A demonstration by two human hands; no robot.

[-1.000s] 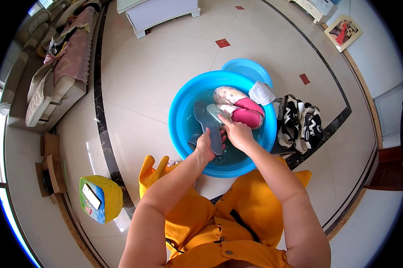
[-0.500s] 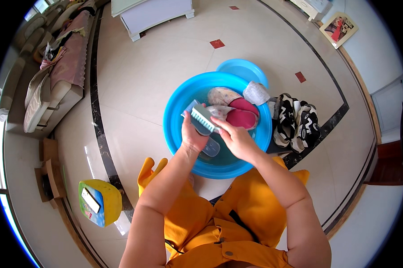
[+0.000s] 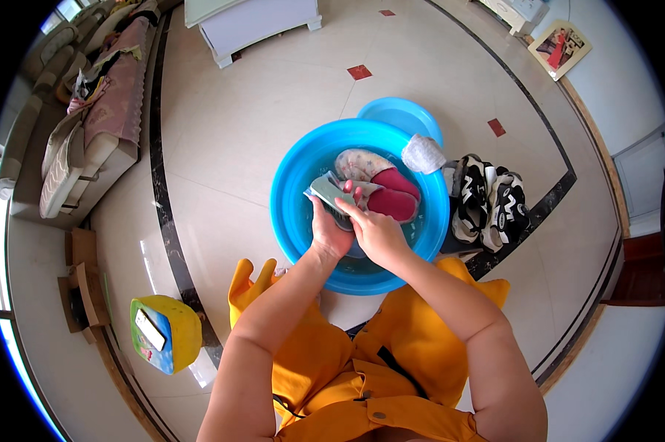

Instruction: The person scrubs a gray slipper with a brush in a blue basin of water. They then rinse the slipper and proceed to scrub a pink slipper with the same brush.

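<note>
My left hand [image 3: 331, 234] is closed around a grey-blue slipper [image 3: 323, 179], holding it up over the blue basin [image 3: 282, 221]. Pressed on the slipper is a pale green scrubbing brush [image 3: 334, 193], back side up, gripped by my right hand [image 3: 380, 234] with the fingers along its back. Brush and hands cover most of the slipper. Just beyond my hands, a pair of slippers with pink soles [image 3: 395, 205] and pale patterned uppers [image 3: 358, 162] lies in the basin's water.
A grey cloth [image 3: 423, 153] hangs over the basin's right rim. Behind stands a second blue basin [image 3: 402, 114]. Black-and-white sneakers [image 3: 505, 210] sit to the right. At left is a yellow stool [image 3: 189, 335] with a phone [image 3: 149, 329] on it; a sofa [image 3: 115, 155] stands farther off.
The brush has turned from bristles showing to back side up and now lies on the slipper. Both hands have shifted slightly, and the pink-soled slippers have moved a little left.
</note>
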